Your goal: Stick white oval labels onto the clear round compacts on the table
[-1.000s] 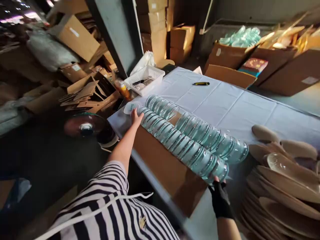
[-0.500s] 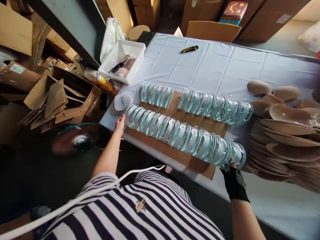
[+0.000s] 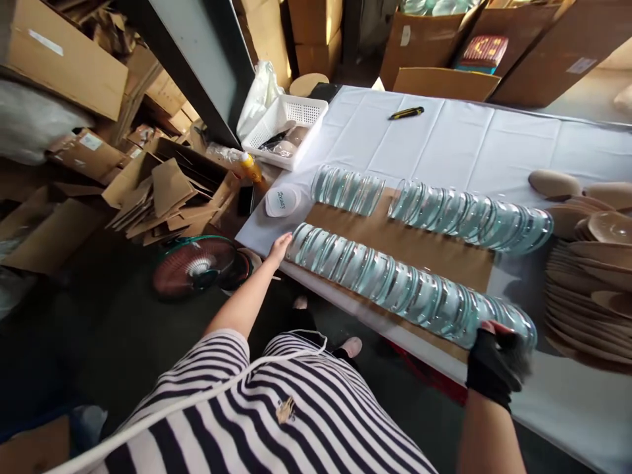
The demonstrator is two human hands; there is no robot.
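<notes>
A long near row of glass dishes [image 3: 395, 286], standing on edge and packed face to face, is lying across a flat cardboard sheet [image 3: 409, 245] on the white-covered surface [image 3: 454, 145]. The left hand [image 3: 279, 247] is pressing flat and open against the row's left end, fingers together, touching the first dish. The right hand [image 3: 494, 362], in a black glove, is cupping the row's right end, fingers curled partly round the last dishes near the surface's near edge. So the row is sitting between both hands, pinched lengthwise from end to end.

Beyond it, a far row of glass dishes [image 3: 469, 214] is lying on the same cardboard, with a shorter group [image 3: 348, 189] just left of it. A white cap [image 3: 280, 201] is sitting near the left hand. A stack of tan shallow plates [image 3: 587, 289] is lying at the right, close to the gloved hand. A white basket [image 3: 286, 128] and a yellow-black utility knife [image 3: 405, 112] are resting farther back.
</notes>
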